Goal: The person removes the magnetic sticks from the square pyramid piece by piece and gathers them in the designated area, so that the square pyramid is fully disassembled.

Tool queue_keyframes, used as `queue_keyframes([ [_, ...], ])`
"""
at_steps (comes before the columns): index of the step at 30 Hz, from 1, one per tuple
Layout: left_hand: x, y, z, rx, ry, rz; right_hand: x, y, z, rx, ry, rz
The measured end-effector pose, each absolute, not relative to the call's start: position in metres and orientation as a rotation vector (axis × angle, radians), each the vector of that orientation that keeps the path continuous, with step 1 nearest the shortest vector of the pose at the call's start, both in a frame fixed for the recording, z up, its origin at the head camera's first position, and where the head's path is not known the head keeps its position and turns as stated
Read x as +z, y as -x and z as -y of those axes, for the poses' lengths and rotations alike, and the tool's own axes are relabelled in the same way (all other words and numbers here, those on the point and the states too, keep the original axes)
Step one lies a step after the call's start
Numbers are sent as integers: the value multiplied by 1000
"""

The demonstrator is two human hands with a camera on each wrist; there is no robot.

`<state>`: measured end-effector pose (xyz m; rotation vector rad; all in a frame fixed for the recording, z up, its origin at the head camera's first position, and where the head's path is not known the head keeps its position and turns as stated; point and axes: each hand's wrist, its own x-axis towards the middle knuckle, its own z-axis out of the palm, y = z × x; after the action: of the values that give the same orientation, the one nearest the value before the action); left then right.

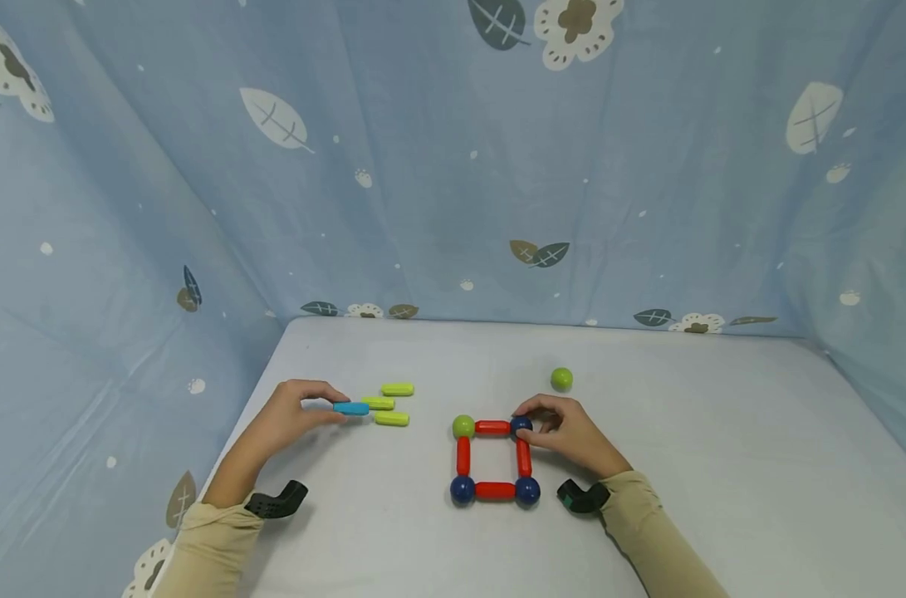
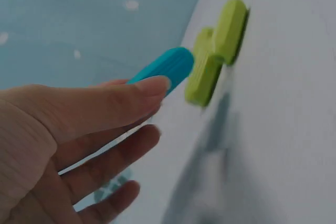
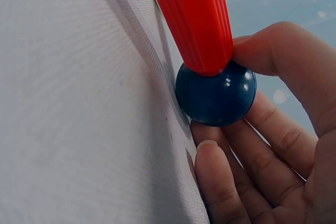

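My left hand (image 1: 284, 419) pinches a short light-blue rod (image 1: 351, 409) between thumb and fingers, close over several yellow-green rods (image 1: 393, 419) on the table's left side. In the left wrist view, the blue rod (image 2: 173, 66) points away from the fingertips. A square of red rods (image 1: 495, 491) lies flat, joined by one green ball (image 1: 463, 426) at its back left corner and dark blue balls at the others. At the back right corner, my right hand (image 1: 572, 436) holds the dark blue ball (image 3: 215, 98), where a red rod (image 3: 197, 19) meets it.
Behind the right hand lies a loose green ball (image 1: 561, 379). The white-covered table (image 1: 722, 432) meets a blue patterned curtain (image 1: 438, 208) at its back and left. Dark wrist-worn devices (image 1: 276, 501) sit at both cuffs.
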<state>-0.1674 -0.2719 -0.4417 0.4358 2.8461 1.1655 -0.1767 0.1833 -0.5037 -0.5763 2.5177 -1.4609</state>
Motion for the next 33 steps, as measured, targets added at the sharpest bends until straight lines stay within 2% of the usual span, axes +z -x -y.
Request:
queue_keyframes([
  [19,-463,176,290,1052,-450,-2860,-504,177,-184,-1452,586,-2529],
  [33,-456,174,285,992,-394,-2983,-504,176,-184,-1472,592,-2519],
])
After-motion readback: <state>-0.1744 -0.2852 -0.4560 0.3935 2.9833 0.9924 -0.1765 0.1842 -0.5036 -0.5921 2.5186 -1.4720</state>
